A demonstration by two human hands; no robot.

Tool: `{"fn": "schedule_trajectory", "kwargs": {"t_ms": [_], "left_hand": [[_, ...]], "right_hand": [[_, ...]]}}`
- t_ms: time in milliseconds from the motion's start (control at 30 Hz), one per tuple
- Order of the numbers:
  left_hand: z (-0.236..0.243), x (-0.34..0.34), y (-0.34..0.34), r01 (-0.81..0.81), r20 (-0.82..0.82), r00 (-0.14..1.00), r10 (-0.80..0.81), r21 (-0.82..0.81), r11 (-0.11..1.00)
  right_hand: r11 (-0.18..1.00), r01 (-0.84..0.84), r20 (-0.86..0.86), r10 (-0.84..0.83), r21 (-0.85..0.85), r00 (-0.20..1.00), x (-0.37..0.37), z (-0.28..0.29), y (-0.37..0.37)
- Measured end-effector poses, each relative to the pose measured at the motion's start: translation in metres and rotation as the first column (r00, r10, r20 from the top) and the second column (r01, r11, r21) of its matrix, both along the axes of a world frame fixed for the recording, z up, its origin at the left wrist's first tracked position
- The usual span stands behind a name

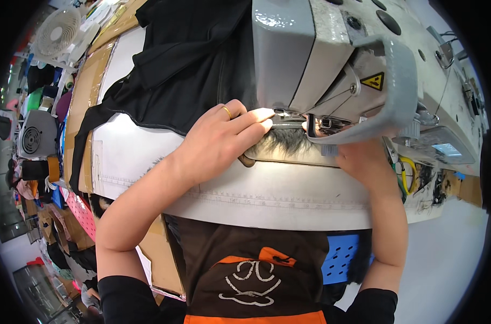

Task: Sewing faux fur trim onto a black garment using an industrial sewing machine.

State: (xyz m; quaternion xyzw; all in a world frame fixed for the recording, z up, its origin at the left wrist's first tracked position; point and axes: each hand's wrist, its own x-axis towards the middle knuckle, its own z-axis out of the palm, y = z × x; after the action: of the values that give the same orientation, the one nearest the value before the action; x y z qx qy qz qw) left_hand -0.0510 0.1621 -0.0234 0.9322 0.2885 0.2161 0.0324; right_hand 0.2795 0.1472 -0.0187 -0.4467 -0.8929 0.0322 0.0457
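A grey-and-white sewing machine [284, 48] stands over a pale worktable with a printed ruler [240, 201]. Black fabric [180, 75] spreads from the machine across the left of the table. Its near edge runs under the presser foot, with grey and cream fur [283, 141] showing along it. My left hand [216, 141], a ring on one finger, has its fingers together and pinches the fabric edge just left of the foot. On the other side, my right hand [361, 157] reaches in behind the machine's grey guard [402, 81], which hides most of its fingers.
A small display panel [446, 149] is on the machine's right. Yellow-handled scissors [407, 175] lie near the table's right end. Cardboard [83, 119] lines the left side, with a white fan [57, 32] beyond. A blue perforated bin [340, 258] stands below the table.
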Motion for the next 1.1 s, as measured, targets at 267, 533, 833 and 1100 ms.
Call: {"fn": "schedule_trajectory", "kwargs": {"t_ms": [267, 533, 833, 1100], "left_hand": [[0.005, 0.001, 0.003, 0.029, 0.004, 1.000, -0.029, 0.040, 0.999], [0.000, 0.002, 0.002, -0.019, -0.029, 0.999, 0.021, 0.072, 0.997], [-0.001, -0.001, 0.006, -0.010, 0.039, 0.999, 0.007, 0.073, 0.997], [-0.003, 0.007, 0.011, -0.017, -0.014, 1.000, 0.018, 0.102, 0.995]], "right_hand": [[0.999, 0.044, 0.030, -0.043, -0.023, 0.999, 0.004, -0.004, -0.001], [0.992, 0.014, -0.075, -0.004, 0.129, 0.997, 0.002, -0.008, 0.001], [0.974, 0.219, -0.085, -0.223, -0.057, 0.971, 0.003, -0.008, -0.004], [0.979, 0.178, -0.130, -0.164, 0.103, 0.978, 0.004, -0.009, 0.001]]}}
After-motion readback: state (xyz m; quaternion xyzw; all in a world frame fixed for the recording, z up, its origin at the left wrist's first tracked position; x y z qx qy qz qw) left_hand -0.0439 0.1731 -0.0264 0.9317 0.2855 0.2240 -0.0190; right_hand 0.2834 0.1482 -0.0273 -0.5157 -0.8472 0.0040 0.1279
